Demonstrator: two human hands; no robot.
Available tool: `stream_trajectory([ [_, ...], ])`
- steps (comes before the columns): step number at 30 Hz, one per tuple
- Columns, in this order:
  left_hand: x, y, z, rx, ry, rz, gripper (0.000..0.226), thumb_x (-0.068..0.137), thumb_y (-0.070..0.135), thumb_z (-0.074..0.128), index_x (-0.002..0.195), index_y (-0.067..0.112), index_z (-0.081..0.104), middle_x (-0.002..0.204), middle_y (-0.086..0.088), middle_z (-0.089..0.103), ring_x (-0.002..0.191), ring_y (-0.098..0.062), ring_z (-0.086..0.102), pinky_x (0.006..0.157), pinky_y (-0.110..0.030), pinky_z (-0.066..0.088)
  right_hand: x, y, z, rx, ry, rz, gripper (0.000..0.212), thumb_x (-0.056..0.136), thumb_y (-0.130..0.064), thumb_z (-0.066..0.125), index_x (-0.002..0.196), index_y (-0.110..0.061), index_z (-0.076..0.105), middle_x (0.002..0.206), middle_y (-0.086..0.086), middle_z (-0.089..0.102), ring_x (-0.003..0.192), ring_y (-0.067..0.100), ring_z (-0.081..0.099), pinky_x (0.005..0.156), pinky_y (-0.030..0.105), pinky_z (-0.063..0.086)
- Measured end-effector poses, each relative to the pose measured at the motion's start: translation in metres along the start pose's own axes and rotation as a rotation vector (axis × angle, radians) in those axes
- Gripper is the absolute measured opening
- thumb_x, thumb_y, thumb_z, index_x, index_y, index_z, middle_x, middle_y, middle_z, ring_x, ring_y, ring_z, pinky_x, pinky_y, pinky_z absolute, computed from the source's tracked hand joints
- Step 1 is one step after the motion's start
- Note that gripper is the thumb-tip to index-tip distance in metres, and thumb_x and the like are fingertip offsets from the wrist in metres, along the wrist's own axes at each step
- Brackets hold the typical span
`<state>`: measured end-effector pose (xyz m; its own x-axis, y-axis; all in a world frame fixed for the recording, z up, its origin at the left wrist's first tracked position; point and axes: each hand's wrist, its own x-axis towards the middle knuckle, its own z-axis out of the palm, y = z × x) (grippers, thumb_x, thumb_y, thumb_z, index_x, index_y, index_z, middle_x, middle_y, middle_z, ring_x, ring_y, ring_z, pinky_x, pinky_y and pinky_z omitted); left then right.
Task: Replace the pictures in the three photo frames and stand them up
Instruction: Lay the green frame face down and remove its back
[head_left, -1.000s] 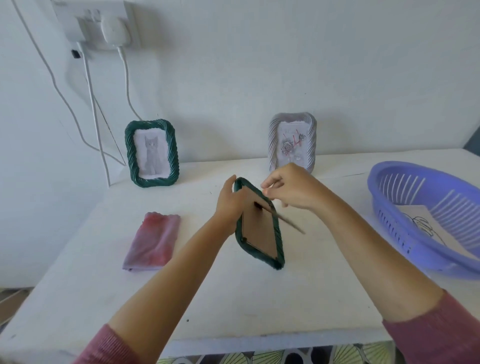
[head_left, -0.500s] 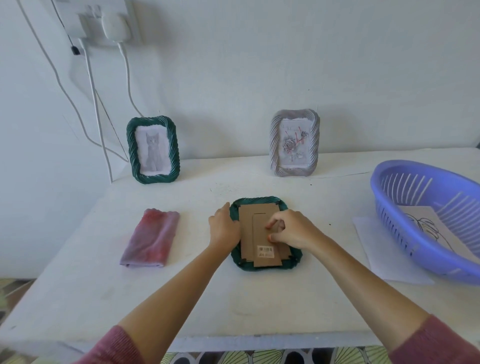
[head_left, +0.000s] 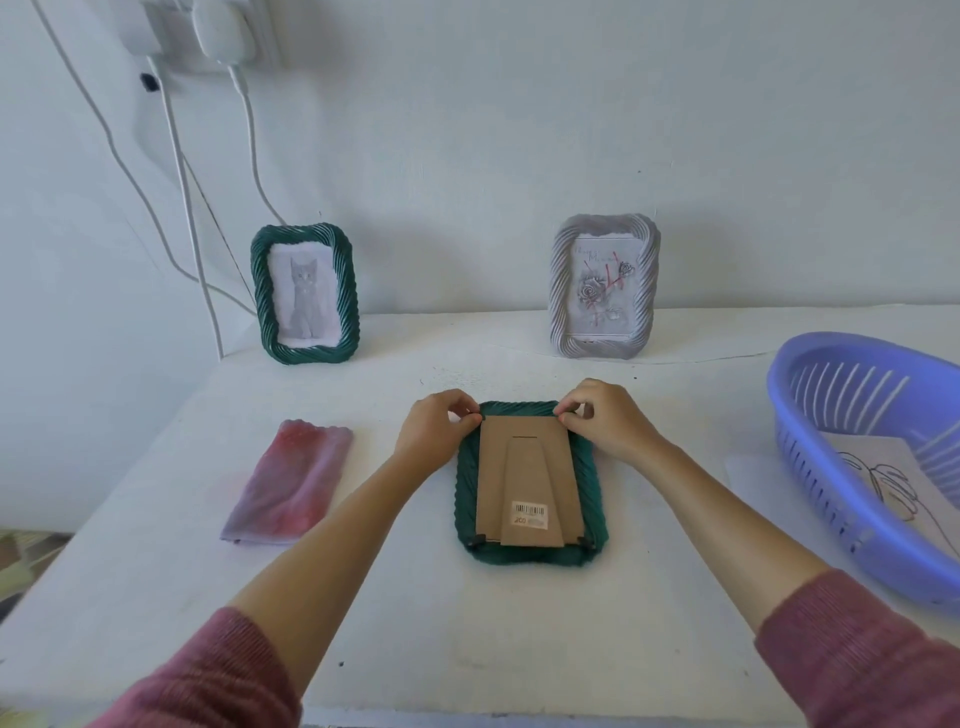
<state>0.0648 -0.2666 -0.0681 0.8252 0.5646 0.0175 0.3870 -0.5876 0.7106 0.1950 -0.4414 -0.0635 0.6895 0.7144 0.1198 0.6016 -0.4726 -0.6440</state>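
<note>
A: So, how far along would you say this is?

B: Roughly two thirds, I'd judge. Well beyond the fingertips (head_left: 467, 414), a green frame with a cat picture (head_left: 262, 296) and a grey frame with a rose picture (head_left: 560, 286) stand upright against the wall (head_left: 519, 130). Whether those are the new pictures I can't tell.

A: And the third?

B: The dark green frame (head_left: 530, 555) lies face down on the table (head_left: 467, 634), right under the fingers, with its cardboard back (head_left: 491, 467) in place and the stand leg (head_left: 530, 483) folded flat against it.

A: What are the hands doing?

B: Both forearms reach forward, near mirror images. The left hand (head_left: 439, 431) has thumb and forefinger curled together, pinching at the back's far left corner. The right hand (head_left: 605, 421) pinches likewise at the far right corner. Any clip there is hidden beneath the fingertips. Two black clips (head_left: 474, 543) show at the near corners, toward the wrists.

A: What's left?

B: Likely finishing with the back, then standing it up. A line drawing (head_left: 878, 478) lies in the purple basket (head_left: 810, 415), well out past the right fingers. A folded cloth (head_left: 288, 483) lies off past the left ones.
</note>
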Motion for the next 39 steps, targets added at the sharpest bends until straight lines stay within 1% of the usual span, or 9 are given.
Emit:
stream_trajectory([
  [6,0.014,-0.011,0.0,0.011,-0.015,0.033,0.015,0.086,0.022,0.064,0.098,0.017,0.07,0.086,0.008,0.063,0.062,0.001,0.046,0.057,-0.017,0.037,0.013,0.006,0.0,0.022,-0.036,-0.015,0.008,0.079,-0.004,0.064,0.081,-0.001,0.071,0.078,-0.001,0.057,0.063,0.001,0.047,0.059,0.009,0.036],
  [9,0.021,-0.011,0.0,-0.015,-0.047,0.012,0.007,0.084,0.022,0.065,0.084,0.017,0.069,0.085,0.008,0.064,0.073,-0.007,0.055,0.064,-0.021,0.043,0.019,0.006,0.001,0.013,-0.05,0.001,0.008,0.078,-0.004,0.063,0.078,0.0,0.07,0.078,0.004,0.061,0.063,0.007,0.049,0.059,0.016,0.038],
  [13,0.028,-0.012,0.0,0.002,-0.063,0.003,0.016,0.084,0.024,0.064,0.068,0.022,0.06,0.079,0.011,0.063,0.08,-0.012,0.059,0.074,-0.032,0.049,0.025,0.004,0.004,0.022,-0.046,0.019,0.007,0.076,-0.003,0.062,0.076,0.0,0.069,0.079,0.013,0.065,0.07,0.018,0.053,0.065,0.03,0.043],
  [16,0.028,-0.015,-0.002,-0.005,-0.111,0.037,0.012,0.084,0.026,0.066,0.073,0.021,0.065,0.079,0.015,0.063,0.063,-0.002,0.05,0.061,-0.022,0.042,0.027,0.005,0.005,0.03,-0.044,0.029,0.006,0.075,-0.002,0.063,0.075,0.0,0.068,0.079,0.013,0.065,0.071,0.018,0.053,0.065,0.031,0.043],
  [18,0.028,-0.016,-0.004,-0.009,-0.128,0.047,0.01,0.082,0.028,0.068,0.073,0.025,0.066,0.079,0.018,0.063,0.06,-0.005,0.047,0.061,-0.023,0.041,0.027,0.005,0.005,0.038,-0.045,0.032,0.006,0.075,-0.002,0.063,0.075,0.0,0.068,0.078,0.01,0.064,0.071,0.018,0.053,0.066,0.031,0.044],
  [23,0.029,-0.015,-0.001,-0.003,-0.098,0.038,0.018,0.081,0.03,0.069,0.066,0.029,0.06,0.087,0.011,0.067,0.064,-0.002,0.049,0.066,-0.027,0.043,0.027,0.004,0.005,0.048,-0.044,0.053,0.007,0.076,0.0,0.062,0.077,0.001,0.068,0.077,0.007,0.063,0.071,0.017,0.054,0.067,0.029,0.045],
  [28,0.028,-0.01,0.005,0.048,-0.034,-0.023,0.024,0.082,0.037,0.066,0.063,0.029,0.054,0.078,0.015,0.062,0.084,-0.017,0.062,0.077,-0.038,0.05,0.026,0.004,0.007,0.046,-0.035,0.069,0.008,0.076,0.0,0.061,0.078,0.002,0.068,0.077,0.007,0.064,0.073,0.017,0.056,0.069,0.031,0.047],
  [35,0.026,-0.002,0.012,0.095,0.053,-0.07,0.025,0.084,0.037,0.062,0.065,0.026,0.05,0.083,0.008,0.063,0.067,-0.009,0.051,0.054,-0.022,0.036,0.026,0.006,0.012,0.019,0.003,0.068,0.007,0.075,-0.001,0.06,0.076,0.001,0.067,0.08,0.012,0.066,0.073,0.019,0.055,0.067,0.03,0.044],
  [39,0.023,-0.008,0.012,-0.011,0.054,-0.114,0.019,0.086,0.041,0.059,0.082,0.022,0.061,0.09,0.011,0.061,0.08,-0.011,0.054,0.062,-0.024,0.039,0.023,0.008,0.016,0.018,0.021,0.08,0.009,0.079,-0.005,0.059,0.08,0.0,0.066,0.084,0.013,0.067,0.077,0.022,0.057,0.07,0.032,0.046],
])
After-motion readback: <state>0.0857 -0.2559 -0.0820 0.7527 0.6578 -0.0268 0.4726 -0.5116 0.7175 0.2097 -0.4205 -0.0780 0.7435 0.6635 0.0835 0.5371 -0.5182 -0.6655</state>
